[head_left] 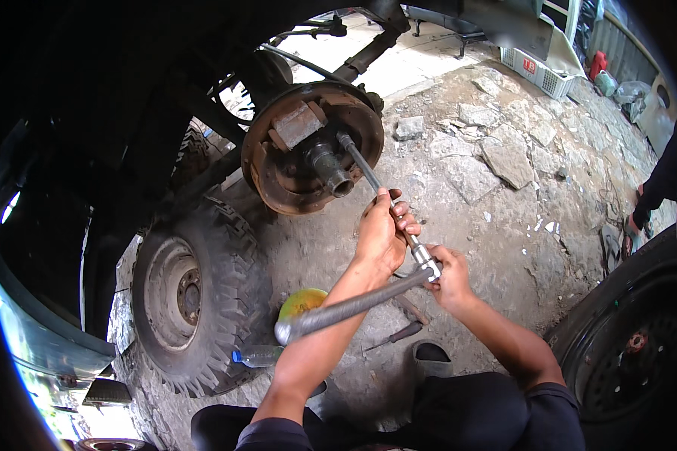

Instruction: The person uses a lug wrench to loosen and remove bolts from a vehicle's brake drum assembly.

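Observation:
A long socket wrench extension (pixel 368 174) slants up to the rusty wheel hub backing plate (pixel 257 154), its far end against the plate just right of the hollow axle spindle (pixel 327 167). My left hand (pixel 384 234) is closed around the extension partway along. At its near end, my right hand (pixel 451 279) grips the wrench head (pixel 427 264). From that head the wrench's long handle (pixel 353 302) runs left across my left forearm, with its end blurred. A rusty block (pixel 297 125) sits on the plate above the spindle. The socket's contact with a bolt is too small to make out.
A chunky-treaded wheel (pixel 174 289) stands left; another wheel (pixel 632 353) is close at right. Beneath my arms lie a yellow-green bowl (pixel 301 301), plastic bottle (pixel 257 355) and screwdriver (pixel 396 335). Broken stone slabs (pixel 508 159), a white crate (pixel 540 74) and another person's leg (pixel 660 180) are farther right.

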`<state>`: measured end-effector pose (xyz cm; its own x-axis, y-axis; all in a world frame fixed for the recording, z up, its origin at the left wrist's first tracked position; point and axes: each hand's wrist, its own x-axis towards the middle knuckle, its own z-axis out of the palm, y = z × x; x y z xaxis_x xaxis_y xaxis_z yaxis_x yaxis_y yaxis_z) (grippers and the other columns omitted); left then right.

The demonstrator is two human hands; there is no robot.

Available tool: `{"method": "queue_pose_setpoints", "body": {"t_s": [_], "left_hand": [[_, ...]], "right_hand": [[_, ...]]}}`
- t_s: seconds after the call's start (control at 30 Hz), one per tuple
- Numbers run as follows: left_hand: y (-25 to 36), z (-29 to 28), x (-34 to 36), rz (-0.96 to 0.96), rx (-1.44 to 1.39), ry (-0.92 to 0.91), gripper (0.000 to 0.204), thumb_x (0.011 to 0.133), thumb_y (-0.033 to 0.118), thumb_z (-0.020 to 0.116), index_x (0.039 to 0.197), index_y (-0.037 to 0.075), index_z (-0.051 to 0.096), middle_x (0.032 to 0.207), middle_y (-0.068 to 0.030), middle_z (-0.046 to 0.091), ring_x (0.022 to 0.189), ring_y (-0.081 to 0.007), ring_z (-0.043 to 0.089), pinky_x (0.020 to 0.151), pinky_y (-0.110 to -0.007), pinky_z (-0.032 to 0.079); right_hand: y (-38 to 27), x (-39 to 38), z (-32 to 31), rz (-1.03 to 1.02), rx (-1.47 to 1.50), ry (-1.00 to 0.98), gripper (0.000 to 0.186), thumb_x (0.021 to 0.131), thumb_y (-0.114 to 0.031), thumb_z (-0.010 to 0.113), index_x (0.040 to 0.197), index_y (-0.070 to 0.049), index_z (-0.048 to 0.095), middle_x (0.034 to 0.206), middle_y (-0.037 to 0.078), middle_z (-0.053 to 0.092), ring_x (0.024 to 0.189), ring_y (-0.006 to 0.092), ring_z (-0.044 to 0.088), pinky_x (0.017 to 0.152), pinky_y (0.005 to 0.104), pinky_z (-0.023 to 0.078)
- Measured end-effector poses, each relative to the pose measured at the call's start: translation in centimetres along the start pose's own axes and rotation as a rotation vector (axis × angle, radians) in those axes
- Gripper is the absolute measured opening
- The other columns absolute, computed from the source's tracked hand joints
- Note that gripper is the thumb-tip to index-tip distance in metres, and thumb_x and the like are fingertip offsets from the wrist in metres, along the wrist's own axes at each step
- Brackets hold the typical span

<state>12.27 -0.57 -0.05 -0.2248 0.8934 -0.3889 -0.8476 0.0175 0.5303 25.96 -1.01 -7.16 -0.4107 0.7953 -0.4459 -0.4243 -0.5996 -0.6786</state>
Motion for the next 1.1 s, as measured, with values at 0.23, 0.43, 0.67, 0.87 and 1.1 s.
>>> {"method": "queue_pose_setpoints", "body": {"t_s": [0.23, 0.43, 0.67, 0.87, 1.1], "left_hand": [[0.4, 0.1, -0.3, -0.007, 0.01, 0.003, 0.027, 0.104, 0.032, 0.04, 0.104, 0.006, 0.047, 0.071, 0.0004, 0.038, 0.059, -0.0109, 0.033, 0.057, -0.028, 0.034], [1.3, 0.9, -0.7, -0.039, -0.049, -0.045, 0.028, 0.104, 0.031, 0.038, 0.105, 0.004, 0.047, 0.072, 0.0004, 0.038, 0.059, -0.0109, 0.033, 0.057, -0.028, 0.035], [1.8, 1.0, -1.3, -0.042, -0.085, -0.055, 0.03, 0.105, 0.03, 0.037, 0.107, 0.003, 0.047, 0.071, 0.0001, 0.037, 0.059, -0.0114, 0.033, 0.059, -0.029, 0.035], [6.5, 1.2, -5.5, 0.109, 0.511, 0.125, 0.074, 0.093, 0.052, 0.05, 0.136, -0.007, 0.035, 0.136, -0.0311, 0.04, 0.13, -0.041, 0.038, 0.107, -0.061, 0.031], [8.4, 9.3, -17.6, 0.572, 2.82, -0.226, 0.049, 0.089, 0.047, 0.059, 0.095, -0.001, 0.063, 0.091, -0.0126, 0.059, 0.087, -0.024, 0.06, 0.078, -0.038, 0.049]], "right_hand": [[0.7, 1.2, -0.2, -0.034, -0.002, 0.121, 0.03, 0.087, -0.018, 0.058, 0.061, -0.011, 0.045, 0.049, -0.003, 0.035, 0.035, 0.0085, 0.029, 0.035, 0.0262, 0.02], [1.9, 2.4, -2.8, -0.006, 0.151, 0.235, 0.024, 0.089, -0.02, 0.058, 0.069, -0.012, 0.047, 0.051, -0.002, 0.034, 0.037, 0.0106, 0.032, 0.036, 0.0265, 0.022], [1.0, 1.1, -0.2, -0.024, 0.418, 0.303, 0.024, 0.089, -0.017, 0.068, 0.09, -0.007, 0.047, 0.067, 0.001, 0.046, 0.056, 0.0114, 0.05, 0.049, 0.0272, 0.048], [1.4, 1.2, -1.2, 0.056, 0.372, 0.277, 0.028, 0.088, -0.012, 0.069, 0.1, -0.004, 0.046, 0.073, 0.001, 0.051, 0.061, 0.01, 0.054, 0.056, 0.0229, 0.054], [1.2, 1.8, -1.1, 0.019, 0.404, 0.34, 0.026, 0.09, -0.011, 0.067, 0.1, -0.003, 0.044, 0.075, 0.002, 0.05, 0.061, 0.0086, 0.052, 0.056, 0.0212, 0.052]]}}
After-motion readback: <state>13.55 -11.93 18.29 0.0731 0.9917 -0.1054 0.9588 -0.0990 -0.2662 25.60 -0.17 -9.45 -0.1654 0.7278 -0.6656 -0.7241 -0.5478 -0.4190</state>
